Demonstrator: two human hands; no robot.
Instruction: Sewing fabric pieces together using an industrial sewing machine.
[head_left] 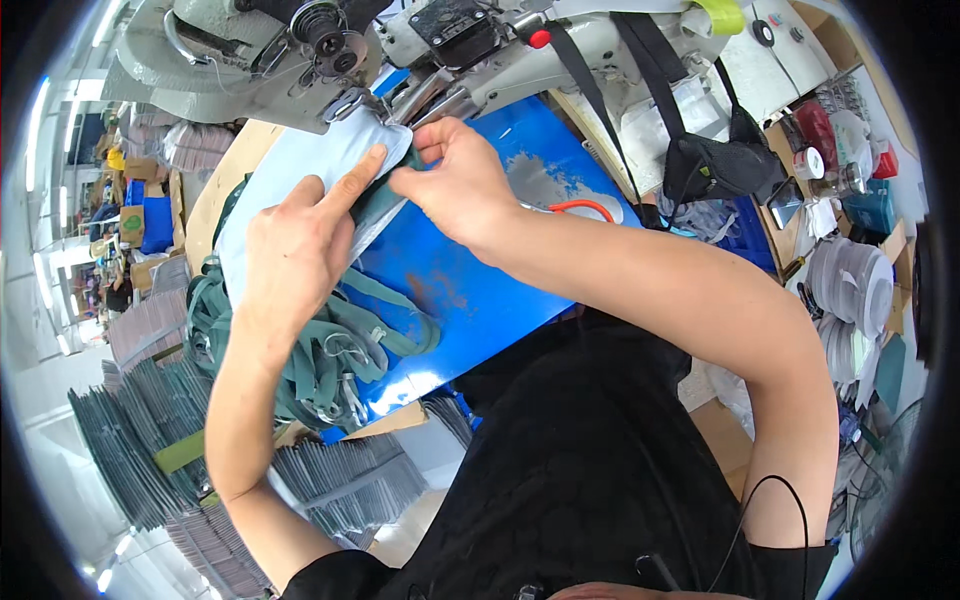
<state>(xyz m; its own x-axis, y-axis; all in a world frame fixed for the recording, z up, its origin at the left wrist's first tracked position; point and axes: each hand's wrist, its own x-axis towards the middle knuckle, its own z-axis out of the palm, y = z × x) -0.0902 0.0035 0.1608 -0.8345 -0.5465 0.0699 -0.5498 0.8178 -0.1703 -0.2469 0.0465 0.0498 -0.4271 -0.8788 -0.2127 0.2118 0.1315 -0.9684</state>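
A light blue fabric panel [268,180] lies under the sewing machine's head [330,50], its far end close to the presser foot [348,104]. My left hand [295,250] rests on the panel with its index finger stretched toward the foot; its other fingers are bent and partly hidden. Along the panel's right edge runs a dark green strip [380,200]. My right hand [462,185] pinches this strip between thumb and fingers beside the foot. Many loops of dark green tape [310,350], some with metal pieces, hang in a heap below my left wrist.
The blue work surface [470,290] has worn patches. Orange-handled scissors [585,207] lie right of my right wrist. A black pouch [715,160] hangs by straps from the machine. Stacks of flat panels [140,440] stand at lower left; white rolls [850,285] sit at the right.
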